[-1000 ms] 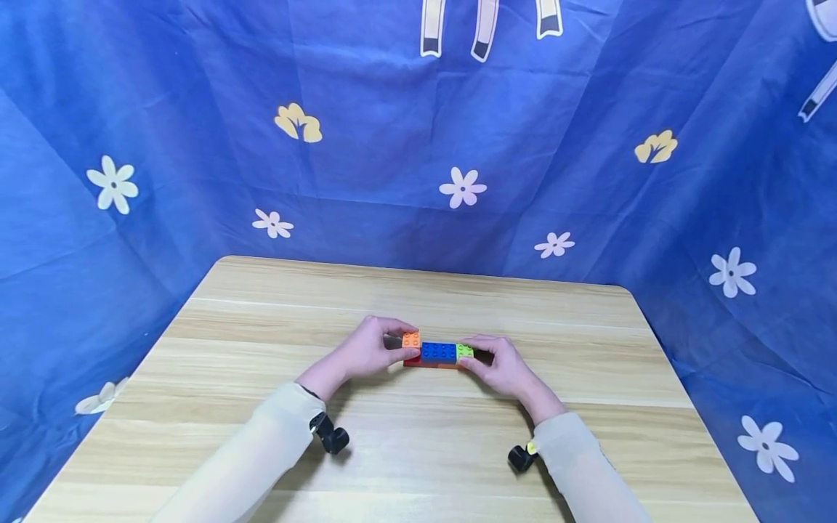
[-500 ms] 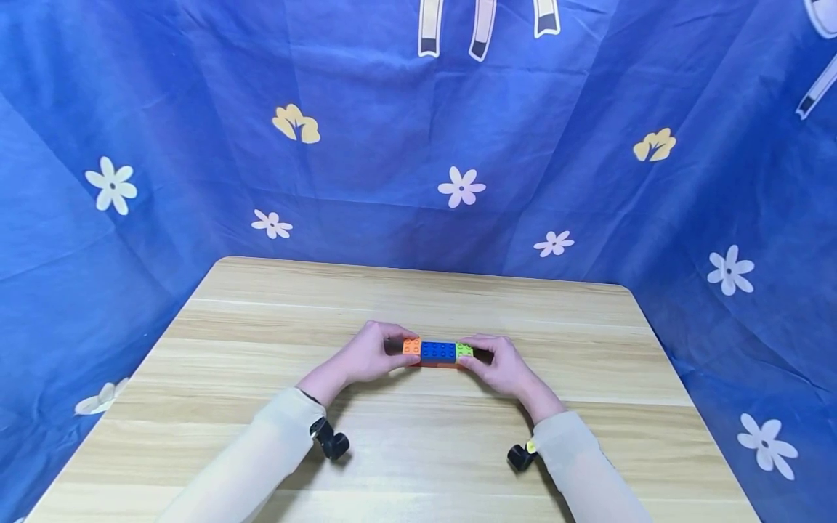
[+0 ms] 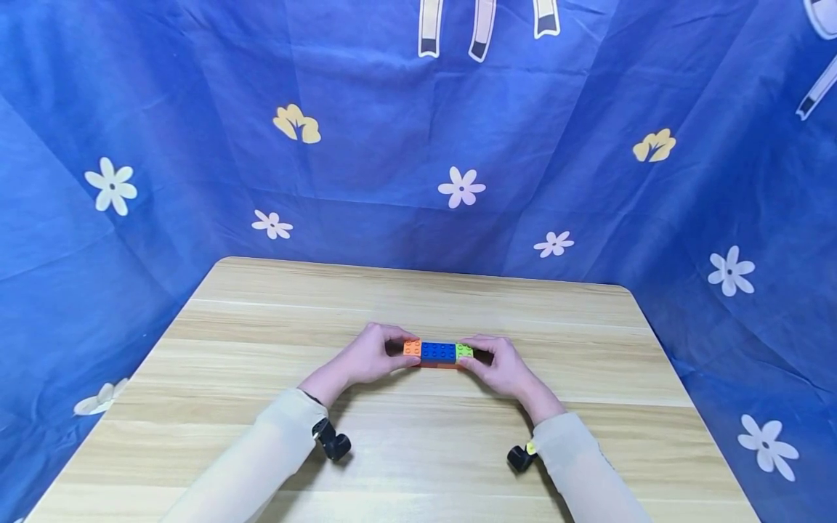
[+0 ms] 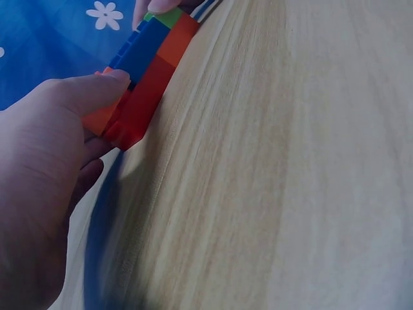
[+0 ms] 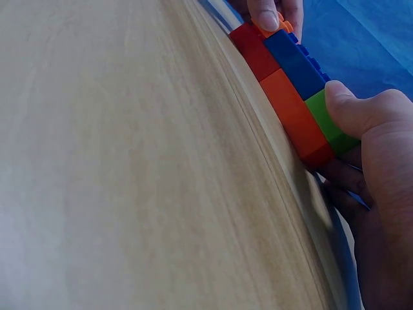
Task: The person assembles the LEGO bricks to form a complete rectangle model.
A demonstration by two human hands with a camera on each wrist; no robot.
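Note:
A low two-layer row of toy building bricks lies on the table. Its top layer has a small orange brick [image 3: 412, 347] at the left, a longer blue brick [image 3: 438, 352] in the middle and a small lime green brick [image 3: 464, 350] at the right. Below them, a red brick [image 5: 255, 51] and a larger orange brick [image 5: 293, 113] stand end to end. My left hand [image 3: 369, 356] pinches the small orange brick between thumb and fingers. With thumb in front and fingers behind, my right hand [image 3: 503, 369] grips the green end.
The wood-grain table [image 3: 418, 450] reaches back to a blue curtain [image 3: 366, 167] printed with flowers, which also hangs at both sides. A small black camera is worn on each wrist, the left one [image 3: 335, 442] and the right one [image 3: 521, 458].
My left hand has drawn the small orange brick slightly toward me, from behind the blue brick's line to level with it, covering the red brick. My right hand has stayed put.

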